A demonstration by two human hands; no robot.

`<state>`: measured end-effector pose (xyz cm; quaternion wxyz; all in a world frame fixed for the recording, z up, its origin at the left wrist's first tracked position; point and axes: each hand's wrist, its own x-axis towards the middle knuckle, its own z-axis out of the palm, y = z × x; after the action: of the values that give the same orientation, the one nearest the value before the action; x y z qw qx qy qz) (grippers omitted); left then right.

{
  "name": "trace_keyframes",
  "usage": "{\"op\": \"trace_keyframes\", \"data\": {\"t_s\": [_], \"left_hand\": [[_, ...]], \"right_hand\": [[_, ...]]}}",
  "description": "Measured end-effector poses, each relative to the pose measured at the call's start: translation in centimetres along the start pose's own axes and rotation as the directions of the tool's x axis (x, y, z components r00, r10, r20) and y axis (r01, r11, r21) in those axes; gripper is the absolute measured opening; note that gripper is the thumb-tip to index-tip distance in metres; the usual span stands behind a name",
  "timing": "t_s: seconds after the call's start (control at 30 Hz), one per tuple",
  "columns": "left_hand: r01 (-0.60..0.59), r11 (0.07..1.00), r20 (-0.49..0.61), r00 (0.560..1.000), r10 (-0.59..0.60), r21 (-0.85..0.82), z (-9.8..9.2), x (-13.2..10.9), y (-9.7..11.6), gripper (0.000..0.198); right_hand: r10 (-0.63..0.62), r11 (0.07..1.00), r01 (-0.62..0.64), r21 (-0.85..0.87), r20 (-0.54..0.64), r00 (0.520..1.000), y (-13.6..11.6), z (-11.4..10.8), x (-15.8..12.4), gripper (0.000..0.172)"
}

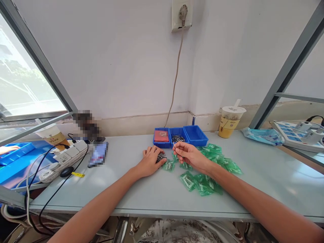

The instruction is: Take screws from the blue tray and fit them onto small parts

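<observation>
My left hand [149,161] lies on the grey table [141,189], curled over a small heap of dark metal parts [160,157]. Just to its right, my right hand [188,153] is raised slightly and pinches one tiny metal part [174,147] between thumb and fingertips. Several small green plastic bags [205,180] lie scattered under and to the right of that hand. Behind both hands stand three small blue bins [196,135]: the left holds a red pad [161,136], the middle holds more dark metal parts [178,138].
A lidded drink cup [229,121] stands at the back right, a blue packet [263,135] beyond it. At the left are a white power strip [68,157] with black cables, another cup [52,135] and blue trays [17,162]. A cord hangs from a wall socket [181,15].
</observation>
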<state>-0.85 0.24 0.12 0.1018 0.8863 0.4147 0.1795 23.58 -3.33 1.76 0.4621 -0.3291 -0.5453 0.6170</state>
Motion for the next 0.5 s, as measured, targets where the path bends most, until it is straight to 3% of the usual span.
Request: {"op": "trace_keyframes", "data": {"t_s": [0.17,0.4,0.5], "left_hand": [[-0.007,1.000,-0.005,1.000,0.007,0.001,-0.02,0.02,0.01,0.027],[-0.008,1.000,-0.004,1.000,0.008,0.003,0.08,-0.07,-0.11,0.030],[-0.008,1.000,-0.006,1.000,0.008,0.000,0.06,-0.07,-0.12,0.030]], "right_hand": [[-0.044,0.997,0.042,-0.061,-0.033,0.998,0.18,0.01,0.11,0.035],[-0.154,0.950,0.123,-0.286,-0.088,0.984,0.77,0.01,0.72,0.040],[-0.120,0.964,0.092,-0.248,-0.103,0.987,0.52,0.14,0.59,0.039]]}}
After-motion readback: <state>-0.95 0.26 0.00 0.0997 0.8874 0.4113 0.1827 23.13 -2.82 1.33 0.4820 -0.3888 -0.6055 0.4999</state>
